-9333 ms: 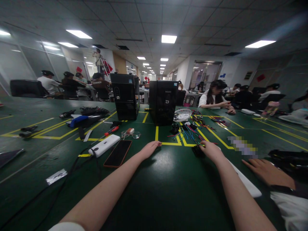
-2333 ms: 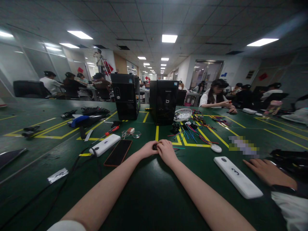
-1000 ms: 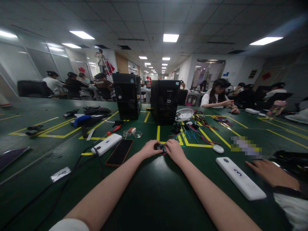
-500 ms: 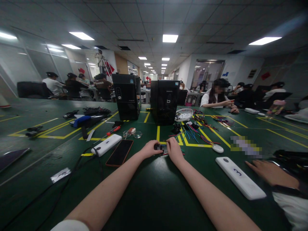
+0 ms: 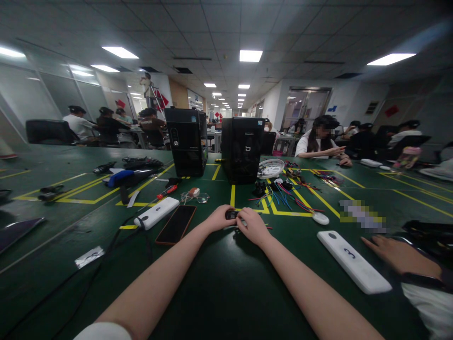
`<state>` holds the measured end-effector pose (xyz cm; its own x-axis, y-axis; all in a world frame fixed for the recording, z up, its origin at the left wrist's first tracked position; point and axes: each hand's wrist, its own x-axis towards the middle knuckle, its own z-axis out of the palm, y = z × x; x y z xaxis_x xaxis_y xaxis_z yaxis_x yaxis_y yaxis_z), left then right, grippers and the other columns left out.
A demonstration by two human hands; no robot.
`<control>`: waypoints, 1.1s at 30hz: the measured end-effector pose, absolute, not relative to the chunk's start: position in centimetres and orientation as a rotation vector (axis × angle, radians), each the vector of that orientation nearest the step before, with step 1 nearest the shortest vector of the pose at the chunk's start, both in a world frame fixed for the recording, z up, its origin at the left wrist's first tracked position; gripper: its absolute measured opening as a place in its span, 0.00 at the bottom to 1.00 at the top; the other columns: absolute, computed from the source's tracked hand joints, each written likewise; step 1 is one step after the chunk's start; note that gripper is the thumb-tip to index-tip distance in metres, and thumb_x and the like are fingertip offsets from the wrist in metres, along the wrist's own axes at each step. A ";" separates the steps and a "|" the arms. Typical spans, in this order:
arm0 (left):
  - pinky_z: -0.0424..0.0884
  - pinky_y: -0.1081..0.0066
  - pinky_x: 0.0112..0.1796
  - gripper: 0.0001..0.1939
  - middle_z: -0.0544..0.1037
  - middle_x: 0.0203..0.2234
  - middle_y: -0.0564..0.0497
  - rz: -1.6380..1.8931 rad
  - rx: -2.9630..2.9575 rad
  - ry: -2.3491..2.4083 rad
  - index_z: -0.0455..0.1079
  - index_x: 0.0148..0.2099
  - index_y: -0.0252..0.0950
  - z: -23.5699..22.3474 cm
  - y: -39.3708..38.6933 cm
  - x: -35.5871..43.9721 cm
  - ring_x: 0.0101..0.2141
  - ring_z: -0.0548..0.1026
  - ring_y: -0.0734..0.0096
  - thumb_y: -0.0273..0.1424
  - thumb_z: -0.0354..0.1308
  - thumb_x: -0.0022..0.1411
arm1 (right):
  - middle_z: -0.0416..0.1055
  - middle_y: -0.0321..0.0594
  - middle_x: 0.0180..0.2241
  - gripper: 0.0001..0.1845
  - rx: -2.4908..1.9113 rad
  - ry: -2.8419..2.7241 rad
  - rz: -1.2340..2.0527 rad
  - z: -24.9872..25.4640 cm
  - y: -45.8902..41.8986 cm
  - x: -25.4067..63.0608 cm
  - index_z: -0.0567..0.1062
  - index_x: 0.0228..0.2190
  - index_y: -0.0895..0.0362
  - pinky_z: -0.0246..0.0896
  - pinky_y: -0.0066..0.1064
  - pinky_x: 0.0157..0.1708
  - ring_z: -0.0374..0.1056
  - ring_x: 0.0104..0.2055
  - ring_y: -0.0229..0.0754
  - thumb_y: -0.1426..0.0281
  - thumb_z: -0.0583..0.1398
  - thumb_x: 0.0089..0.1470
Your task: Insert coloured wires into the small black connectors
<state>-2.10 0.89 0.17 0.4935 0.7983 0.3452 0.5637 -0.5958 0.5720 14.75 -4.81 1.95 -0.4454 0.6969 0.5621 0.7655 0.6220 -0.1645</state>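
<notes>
A small black part (image 5: 231,215) sits between my two hands above the green table, its exact kind too small to make out. My left hand (image 5: 220,218) is closed on the part's left end, thumb and fingers around it. From the right, my right hand (image 5: 253,225) grips it with bent fingers that cover its right end. Thin wire ends show beneath and beside the right hand. Just beyond lie loose black connectors (image 5: 260,189) with blue and red wires (image 5: 281,196).
Two black computer towers (image 5: 242,151) stand ahead. A phone (image 5: 176,225), a white power bank (image 5: 157,213), glasses (image 5: 202,198) and a screwdriver (image 5: 167,191) lie left. To the right are another white power bank (image 5: 354,262), a white basket (image 5: 271,168) and a co-worker's hand (image 5: 399,252).
My right hand has shifted a little left and now covers more of the black part. The part has turned slightly in my fingers. My left hand has hardly moved.
</notes>
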 end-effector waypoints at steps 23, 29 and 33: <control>0.63 0.67 0.43 0.16 0.72 0.40 0.49 0.895 2.519 0.908 0.66 0.43 0.37 2.6 -2.0 -0.6 0.41 0.69 0.64 0.25 0.58 0.49 | 0.65 0.41 0.33 0.05 -1.255 -2.150 -0.266 1.6 -4.2 14.8 0.69 0.32 0.57 0.52 0.32 0.37 0.57 0.37 0.41 0.73 0.53 0.53; 0.63 0.66 0.45 0.17 0.74 0.40 0.50 0.890 2.481 0.940 0.67 0.43 0.36 1.9 -1.3 -0.6 0.41 0.70 0.64 0.25 0.60 0.47 | 0.64 0.41 0.32 0.06 -1.252 -2.115 -0.230 1.7 -4.4 14.4 0.68 0.29 0.58 0.51 0.32 0.37 0.56 0.36 0.41 0.74 0.51 0.54; 0.55 0.57 0.52 0.18 0.75 0.40 0.48 0.872 2.456 1.067 0.68 0.45 0.37 1.1 -0.4 -1.2 0.42 0.71 0.61 0.33 0.60 0.50 | 0.63 0.41 0.31 0.07 -1.269 -1.994 -0.161 2.0 -4.4 14.4 0.66 0.28 0.58 0.52 0.32 0.37 0.57 0.36 0.41 0.73 0.49 0.54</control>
